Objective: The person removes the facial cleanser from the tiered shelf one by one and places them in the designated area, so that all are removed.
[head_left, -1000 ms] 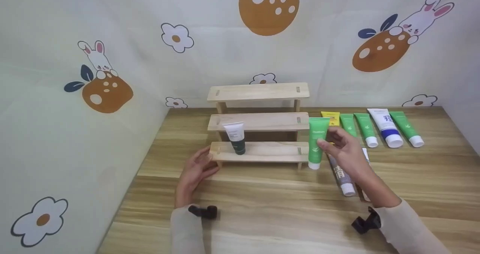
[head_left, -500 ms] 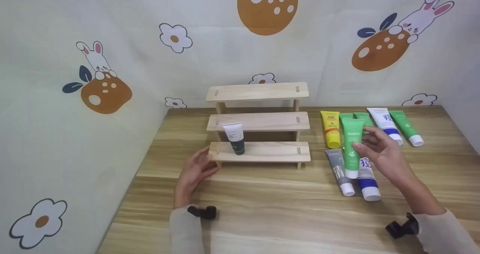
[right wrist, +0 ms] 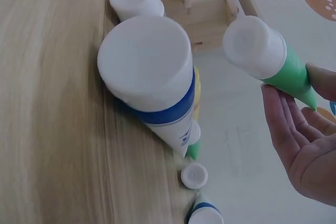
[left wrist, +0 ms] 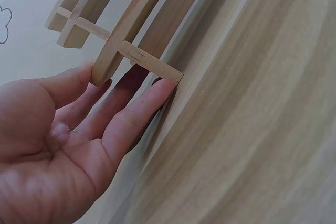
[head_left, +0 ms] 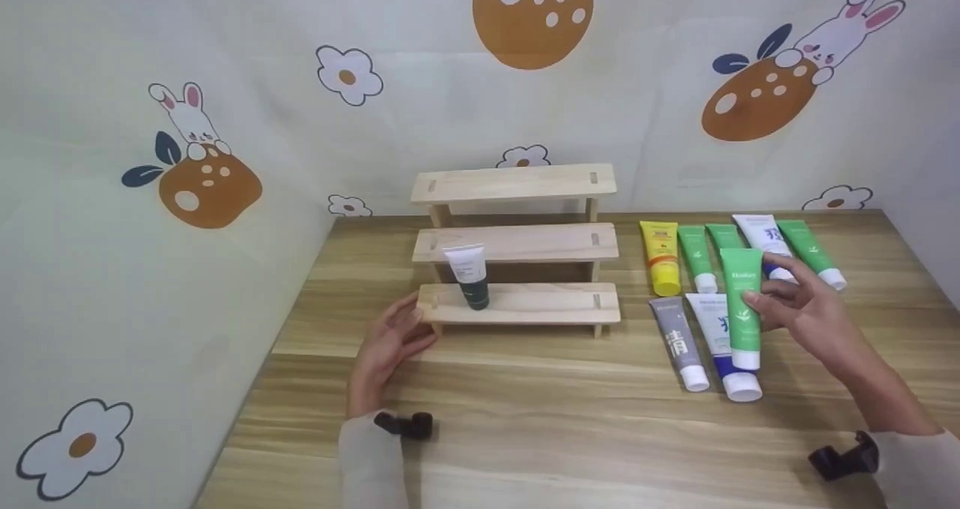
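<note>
Right hand [head_left: 806, 310] pinches the green white-capped plastic tube [head_left: 742, 306] cap-down above the tubes lying on the wooden worktop [head_left: 525, 404], while left hand [head_left: 390, 340], fingers relaxed, steadies the three-tier wooden rack [head_left: 517, 302]; transfer step in hand, next probably needs an upright carry to a shelf.

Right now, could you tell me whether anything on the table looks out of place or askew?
Little stands out. One dark tube stands cap-down on the wooden rack's lowest step, while the other tubes lie flat beside it. The right hand holds a green tube above them.
</note>
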A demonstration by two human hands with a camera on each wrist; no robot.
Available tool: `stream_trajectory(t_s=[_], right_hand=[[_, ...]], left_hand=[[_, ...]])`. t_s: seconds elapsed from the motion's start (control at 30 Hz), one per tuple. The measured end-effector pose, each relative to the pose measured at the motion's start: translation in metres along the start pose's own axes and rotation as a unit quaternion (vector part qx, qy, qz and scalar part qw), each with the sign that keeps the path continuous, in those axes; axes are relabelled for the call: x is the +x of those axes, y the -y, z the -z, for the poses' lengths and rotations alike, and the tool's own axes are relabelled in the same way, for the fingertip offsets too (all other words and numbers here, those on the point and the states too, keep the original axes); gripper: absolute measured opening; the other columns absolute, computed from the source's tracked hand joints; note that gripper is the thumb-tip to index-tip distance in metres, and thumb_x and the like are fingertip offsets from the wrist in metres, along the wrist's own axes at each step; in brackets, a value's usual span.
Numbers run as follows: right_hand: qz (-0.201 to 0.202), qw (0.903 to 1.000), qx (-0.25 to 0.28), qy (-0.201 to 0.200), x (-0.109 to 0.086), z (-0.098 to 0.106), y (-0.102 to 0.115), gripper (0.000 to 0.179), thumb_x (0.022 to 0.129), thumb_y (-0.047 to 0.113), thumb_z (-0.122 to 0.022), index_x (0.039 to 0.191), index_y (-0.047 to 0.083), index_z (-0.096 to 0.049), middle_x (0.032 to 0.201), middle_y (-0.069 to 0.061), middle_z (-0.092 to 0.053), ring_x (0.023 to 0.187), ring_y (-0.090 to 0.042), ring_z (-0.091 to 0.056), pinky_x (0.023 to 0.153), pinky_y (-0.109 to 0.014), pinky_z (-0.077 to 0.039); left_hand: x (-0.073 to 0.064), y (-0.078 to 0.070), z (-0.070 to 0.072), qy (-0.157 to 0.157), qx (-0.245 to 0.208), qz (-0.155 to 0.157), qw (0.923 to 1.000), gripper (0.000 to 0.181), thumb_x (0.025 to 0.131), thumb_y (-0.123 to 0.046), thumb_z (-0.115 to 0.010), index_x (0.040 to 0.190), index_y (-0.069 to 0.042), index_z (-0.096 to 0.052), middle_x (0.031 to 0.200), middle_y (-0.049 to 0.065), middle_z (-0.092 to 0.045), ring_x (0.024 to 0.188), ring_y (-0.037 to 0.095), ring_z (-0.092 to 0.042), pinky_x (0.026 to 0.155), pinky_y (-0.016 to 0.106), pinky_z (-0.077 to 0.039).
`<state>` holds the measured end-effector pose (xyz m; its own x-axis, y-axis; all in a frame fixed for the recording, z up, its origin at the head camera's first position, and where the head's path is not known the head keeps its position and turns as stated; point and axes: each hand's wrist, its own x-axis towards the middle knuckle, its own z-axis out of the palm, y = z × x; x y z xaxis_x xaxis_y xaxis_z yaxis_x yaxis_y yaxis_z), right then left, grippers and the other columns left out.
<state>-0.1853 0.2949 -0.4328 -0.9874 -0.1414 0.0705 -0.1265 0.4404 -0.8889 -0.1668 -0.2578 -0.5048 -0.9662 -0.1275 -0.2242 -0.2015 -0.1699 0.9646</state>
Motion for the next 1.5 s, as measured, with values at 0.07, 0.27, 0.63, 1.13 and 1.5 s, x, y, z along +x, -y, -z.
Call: stream_trajectory(t_s=[0.07,0.27,0.63,1.13,1.5], right_hand=[[-0.010,0.9999,-0.004,0.008,0.000,0.003,-0.005,0.070,0.099,0.017,-0.064,0.154,-0.001,-0.025,0.093,0.029,-0.062,0.083,0.005,-0.066,0.066,-0.028,-0.065],[-0.039,0.9983,-0.036,0.023,0.000,0.010,-0.020,0.075,0.099,0.022,-0.065,0.157,0.004,-0.022,0.098,0.013,-0.067,0.081,0.003,-0.065,0.066,-0.029,-0.064],[-0.104,0.9873,-0.097,0.072,0.002,0.018,-0.034,0.082,0.100,0.040,-0.061,0.158,0.002,-0.017,0.133,-0.042,-0.054,0.102,-0.025,-0.069,0.073,-0.029,-0.062],[-0.172,0.9719,-0.091,0.132,0.005,0.019,-0.055,0.089,0.100,0.041,-0.059,0.157,-0.005,-0.008,0.138,-0.047,-0.043,0.105,-0.034,-0.068,0.076,-0.036,-0.064],[-0.179,0.9727,-0.058,0.136,0.008,0.020,-0.056,0.092,0.098,0.036,-0.065,0.156,-0.008,-0.008,0.138,-0.047,-0.043,0.093,-0.020,-0.071,0.073,-0.036,-0.066]], left_hand=[[-0.001,0.000,0.000,0.001,-0.001,0.001,1.0000,0.047,0.103,-0.006,-0.051,0.149,-0.002,-0.043,0.143,0.030,-0.052,0.106,0.030,-0.069,0.092,0.044,-0.063],[-0.002,0.002,0.000,0.004,0.009,0.000,1.0000,0.048,0.103,-0.007,-0.052,0.150,-0.003,-0.042,0.142,0.030,-0.053,0.109,0.031,-0.069,0.094,0.043,-0.062],[-0.002,0.000,0.002,-0.002,0.019,0.000,0.9998,0.047,0.103,-0.011,-0.055,0.148,-0.004,-0.045,0.137,0.028,-0.058,0.111,0.031,-0.068,0.092,0.042,-0.063],[-0.001,0.001,0.002,0.005,0.030,-0.003,0.9995,0.048,0.103,-0.010,-0.054,0.150,-0.004,-0.043,0.143,0.031,-0.053,0.117,0.036,-0.065,0.095,0.043,-0.061],[-0.002,0.001,0.001,0.003,0.016,-0.006,0.9998,0.048,0.103,-0.007,-0.053,0.150,-0.002,-0.043,0.145,0.029,-0.051,0.113,0.029,-0.066,0.094,0.042,-0.062]])
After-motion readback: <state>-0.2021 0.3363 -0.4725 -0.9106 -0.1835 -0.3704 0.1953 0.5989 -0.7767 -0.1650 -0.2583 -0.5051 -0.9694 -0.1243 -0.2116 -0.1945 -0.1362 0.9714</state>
